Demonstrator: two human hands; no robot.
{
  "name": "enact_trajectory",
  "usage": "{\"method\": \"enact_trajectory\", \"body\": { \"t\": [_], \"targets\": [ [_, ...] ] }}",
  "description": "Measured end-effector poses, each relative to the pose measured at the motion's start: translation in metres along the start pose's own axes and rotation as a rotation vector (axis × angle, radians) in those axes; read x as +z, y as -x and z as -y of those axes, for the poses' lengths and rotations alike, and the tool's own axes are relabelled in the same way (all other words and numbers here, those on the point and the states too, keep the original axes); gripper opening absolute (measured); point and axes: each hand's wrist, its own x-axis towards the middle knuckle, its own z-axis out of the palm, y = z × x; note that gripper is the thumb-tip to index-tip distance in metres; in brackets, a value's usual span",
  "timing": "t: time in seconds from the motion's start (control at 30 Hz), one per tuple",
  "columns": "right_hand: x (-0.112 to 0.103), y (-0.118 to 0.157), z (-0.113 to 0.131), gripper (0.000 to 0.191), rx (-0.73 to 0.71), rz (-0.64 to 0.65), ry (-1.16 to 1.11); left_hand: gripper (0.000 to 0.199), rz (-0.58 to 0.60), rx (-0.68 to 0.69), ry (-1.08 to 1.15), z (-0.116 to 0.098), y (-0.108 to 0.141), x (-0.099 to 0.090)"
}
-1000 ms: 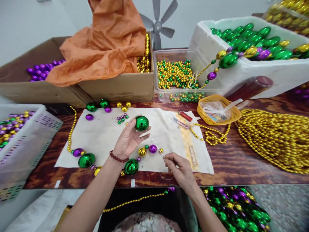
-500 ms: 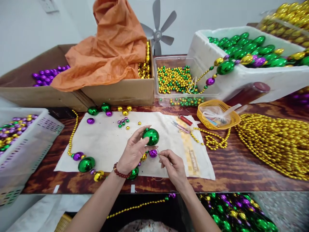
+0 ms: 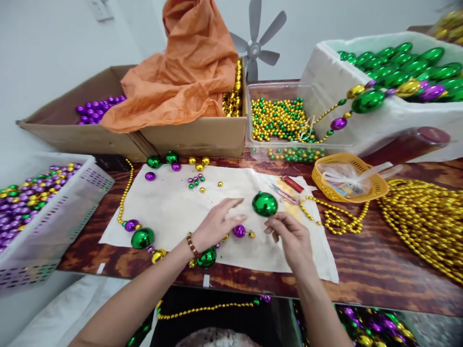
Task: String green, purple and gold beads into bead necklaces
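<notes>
My left hand (image 3: 221, 221) is open, fingers stretched to the right, above a white cloth (image 3: 166, 193). To its right is a large shiny green bead (image 3: 265, 204). Pinched fingers of my right hand (image 3: 287, 233) are just below that bead, seemingly on its thread, which is too thin to make out clearly. A bead strand runs along the cloth's front edge, with a purple bead (image 3: 239, 231), a small gold bead (image 3: 251, 234) and large green beads (image 3: 142, 238). My left forearm hides part of the strand.
Loose small beads (image 3: 196, 181), scissors (image 3: 284, 193) and a red tool (image 3: 292, 183) lie on the cloth. Around it stand a cardboard box (image 3: 195, 137), a clear bin (image 3: 300, 144), a foam box (image 3: 325, 62), an orange basket (image 3: 333, 190) and a white crate (image 3: 87, 193).
My left hand has let go of the large green bead and opened. The bead has moved right with my right hand, away from my left. The view has shifted leftward.
</notes>
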Motion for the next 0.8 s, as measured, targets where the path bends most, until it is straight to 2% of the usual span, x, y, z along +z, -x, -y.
{"method": "enact_trajectory", "body": {
  "t": [0.07, 0.13, 0.2, 0.27, 0.37, 0.53, 0.67, 0.8],
  "targets": [
    [-0.010, -0.017, 0.009, 0.016, -0.051, -0.043, -0.050, 0.029, -0.099, 0.014, -0.383, 0.013, -0.009, -0.022],
    [-0.016, -0.035, 0.020, 0.016, -0.112, -0.092, -0.093, 0.024, -0.168, -0.051, -0.724, 0.027, -0.020, -0.046],
    [-0.015, -0.051, 0.030, 0.018, -0.166, -0.113, -0.126, 0.027, -0.179, -0.118, -0.954, 0.039, -0.028, -0.064],
    [-0.005, -0.064, 0.034, 0.019, -0.188, -0.088, -0.141, 0.029, -0.133, -0.143, -1.066, 0.048, -0.033, -0.074],
    [0.018, -0.073, 0.025, 0.018, -0.138, 0.029, -0.120, 0.029, -0.056, -0.143, -1.103, 0.054, -0.036, -0.074],
    [0.049, -0.066, -0.013, 0.019, 0.030, 0.189, -0.034, 0.028, -0.057, -0.159, -1.069, 0.061, -0.039, -0.069],
    [0.053, -0.062, -0.032, 0.018, 0.059, 0.234, 0.028, 0.028, -0.095, -0.165, -0.996, 0.068, -0.041, -0.073],
    [0.051, -0.062, -0.036, 0.016, 0.069, 0.228, 0.033, 0.019, -0.239, -0.073, -0.748, 0.067, -0.043, -0.077]
  ]
}}
